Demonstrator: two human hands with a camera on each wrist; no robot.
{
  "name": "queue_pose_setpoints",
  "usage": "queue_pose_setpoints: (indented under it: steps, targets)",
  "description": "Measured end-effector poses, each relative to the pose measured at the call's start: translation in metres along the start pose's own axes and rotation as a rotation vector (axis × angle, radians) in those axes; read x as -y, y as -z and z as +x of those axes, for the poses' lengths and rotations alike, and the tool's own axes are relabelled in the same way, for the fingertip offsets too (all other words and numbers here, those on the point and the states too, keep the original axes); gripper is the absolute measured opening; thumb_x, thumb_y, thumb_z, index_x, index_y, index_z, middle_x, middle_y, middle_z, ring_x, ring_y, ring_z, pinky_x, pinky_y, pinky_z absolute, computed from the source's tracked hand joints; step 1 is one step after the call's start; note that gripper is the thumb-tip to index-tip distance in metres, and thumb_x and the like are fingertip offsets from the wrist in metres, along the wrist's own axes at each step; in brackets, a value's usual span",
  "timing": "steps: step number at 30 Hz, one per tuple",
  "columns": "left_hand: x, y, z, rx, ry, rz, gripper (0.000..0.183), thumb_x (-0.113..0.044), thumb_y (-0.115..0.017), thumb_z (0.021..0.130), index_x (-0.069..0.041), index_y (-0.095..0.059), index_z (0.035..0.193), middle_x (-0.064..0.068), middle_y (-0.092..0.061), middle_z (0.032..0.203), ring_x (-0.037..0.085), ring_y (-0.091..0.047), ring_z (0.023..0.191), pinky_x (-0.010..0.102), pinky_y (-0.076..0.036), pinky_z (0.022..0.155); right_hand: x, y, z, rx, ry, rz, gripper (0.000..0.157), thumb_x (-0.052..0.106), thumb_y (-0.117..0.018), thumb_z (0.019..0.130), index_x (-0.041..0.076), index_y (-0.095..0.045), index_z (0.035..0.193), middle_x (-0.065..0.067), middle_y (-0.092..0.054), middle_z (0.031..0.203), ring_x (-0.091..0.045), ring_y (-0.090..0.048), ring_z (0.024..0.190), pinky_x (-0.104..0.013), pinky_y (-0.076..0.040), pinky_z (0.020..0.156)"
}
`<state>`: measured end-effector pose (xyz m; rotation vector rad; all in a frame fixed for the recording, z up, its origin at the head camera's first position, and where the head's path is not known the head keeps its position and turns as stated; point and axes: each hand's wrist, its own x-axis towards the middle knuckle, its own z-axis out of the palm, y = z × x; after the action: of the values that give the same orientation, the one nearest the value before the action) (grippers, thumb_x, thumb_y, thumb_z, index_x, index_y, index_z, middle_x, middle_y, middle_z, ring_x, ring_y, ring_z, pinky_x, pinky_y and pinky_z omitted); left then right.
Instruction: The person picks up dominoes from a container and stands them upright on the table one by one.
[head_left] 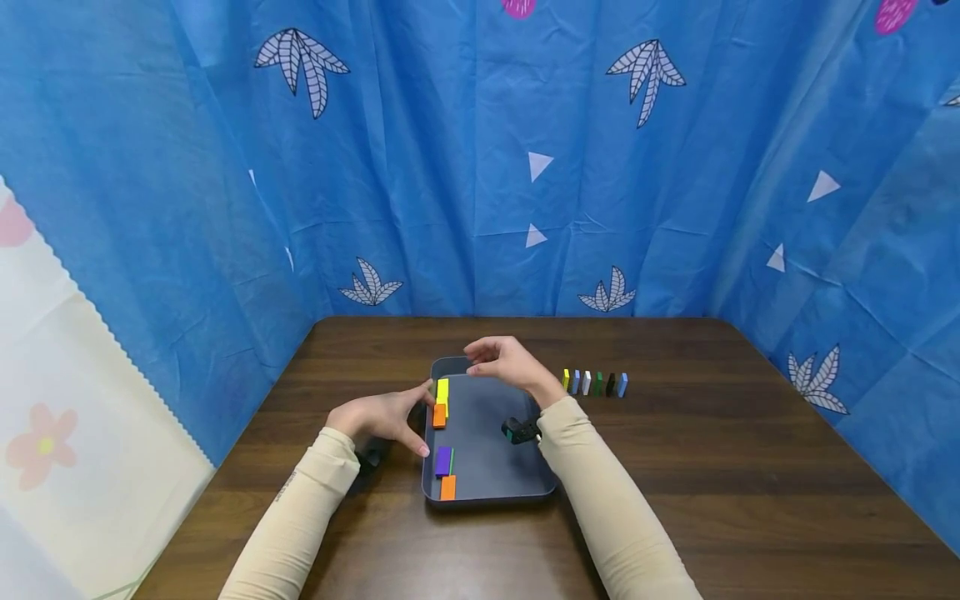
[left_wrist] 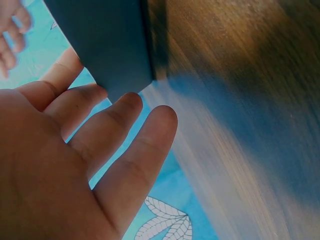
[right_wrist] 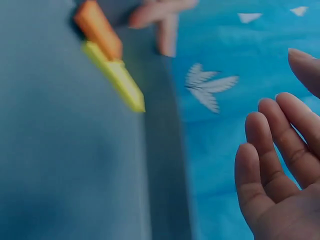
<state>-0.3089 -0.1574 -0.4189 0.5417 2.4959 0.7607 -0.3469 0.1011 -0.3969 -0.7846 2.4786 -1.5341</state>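
Observation:
A dark grey tray [head_left: 498, 433] lies on the table. My left hand [head_left: 384, 415] is at its left wall, fingers spread and thumb apart, holding nothing; in the left wrist view the fingertips are right at the tray's outer side. Above the far end of the tray hovers my right hand [head_left: 510, 364], fingers loosely bent and nothing between them. Along the tray's left side sit colored blocks: a yellow block [head_left: 442, 388], an orange block [head_left: 439, 417] overlapping the yellow, a purple block [head_left: 443, 462] beside a thin green block [head_left: 452, 461], and another orange block [head_left: 447, 488] nearest me.
To the right of the tray, several small blocks stand upright in a row, among them a white block [head_left: 587, 382] and a black block [head_left: 611, 384]. The wooden table [head_left: 720, 467] reaches back to a blue patterned curtain [head_left: 480, 167]. A black wrist camera [head_left: 521, 430] hangs under the right wrist.

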Motion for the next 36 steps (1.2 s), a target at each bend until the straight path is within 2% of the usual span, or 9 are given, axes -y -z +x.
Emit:
queue_pose_setpoints:
  steps: [4, 8, 14, 19, 26, 31, 36]
  targets:
    - [0.000, 0.000, 0.000, 0.002, 0.001, 0.009, 0.127, -0.046, -0.090, 0.070, -0.010, -0.010, 0.161, 0.006, -0.041, 0.154, 0.028, -0.034, 0.142, 0.063, -0.024, 0.119, -0.012, -0.020, 0.009, 0.086, -0.078, 0.007, 0.044, 0.007, -0.072, 0.091, -0.004, -0.060, 0.132, -0.026, -0.061, 0.132, -0.027, -0.064, 0.110, -0.040, -0.055, 0.098]
    - [0.000, 0.000, 0.000, 0.004, 0.002, 0.007, 0.127, -0.045, -0.090, 0.070, -0.010, -0.008, 0.162, 0.004, -0.042, 0.152, 0.029, -0.034, 0.143, 0.065, -0.024, 0.118, -0.017, -0.035, 0.014, 0.139, -0.128, -0.009, 0.047, 0.011, -0.075, 0.089, -0.001, -0.061, 0.133, -0.022, -0.061, 0.133, -0.027, -0.063, 0.111, -0.044, -0.053, 0.102]
    - [-0.001, 0.001, 0.000, 0.007, -0.015, 0.011, 0.127, -0.044, -0.089, 0.071, -0.010, -0.007, 0.162, 0.005, -0.043, 0.152, 0.029, -0.034, 0.144, 0.063, -0.025, 0.119, -0.023, -0.051, 0.020, 0.182, -0.147, -0.067, 0.045, 0.011, -0.077, 0.088, 0.000, -0.063, 0.129, -0.016, -0.065, 0.125, -0.026, -0.061, 0.110, -0.039, -0.055, 0.096]
    - [0.000, 0.001, 0.000, 0.011, -0.017, 0.016, 0.127, -0.044, -0.089, 0.072, -0.009, -0.006, 0.162, 0.005, -0.043, 0.151, 0.029, -0.033, 0.145, 0.062, -0.024, 0.120, -0.031, -0.063, 0.022, 0.218, -0.168, -0.107, 0.039, 0.010, -0.078, 0.085, 0.003, -0.067, 0.122, -0.010, -0.067, 0.115, -0.018, -0.059, 0.097, -0.033, -0.054, 0.091]
    - [0.000, 0.001, -0.002, 0.009, -0.017, 0.028, 0.127, -0.044, -0.089, 0.072, -0.009, -0.006, 0.162, 0.006, -0.041, 0.154, 0.028, -0.032, 0.146, 0.060, -0.024, 0.121, -0.032, -0.070, 0.023, 0.245, -0.185, -0.132, 0.033, 0.007, -0.078, 0.085, 0.003, -0.068, 0.115, -0.007, -0.065, 0.105, -0.016, -0.054, 0.087, -0.026, -0.049, 0.078]
    - [-0.001, -0.001, -0.002, 0.012, -0.014, 0.046, 0.127, -0.044, -0.088, 0.073, -0.010, -0.005, 0.162, 0.011, -0.034, 0.160, 0.030, -0.031, 0.148, 0.059, -0.026, 0.120, -0.032, -0.072, 0.022, 0.243, -0.206, -0.159, 0.031, 0.004, -0.080, 0.083, 0.003, -0.068, 0.112, -0.005, -0.064, 0.101, -0.016, -0.053, 0.084, -0.024, -0.047, 0.073]
    - [-0.001, 0.000, -0.002, 0.013, -0.002, 0.015, 0.127, -0.043, -0.089, 0.072, -0.011, -0.005, 0.162, 0.013, -0.027, 0.163, 0.031, -0.028, 0.149, 0.061, -0.024, 0.120, -0.030, -0.071, 0.022, 0.245, -0.201, -0.163, 0.026, 0.002, -0.079, 0.083, 0.003, -0.068, 0.108, -0.005, -0.062, 0.097, -0.016, -0.052, 0.082, -0.023, -0.047, 0.070]
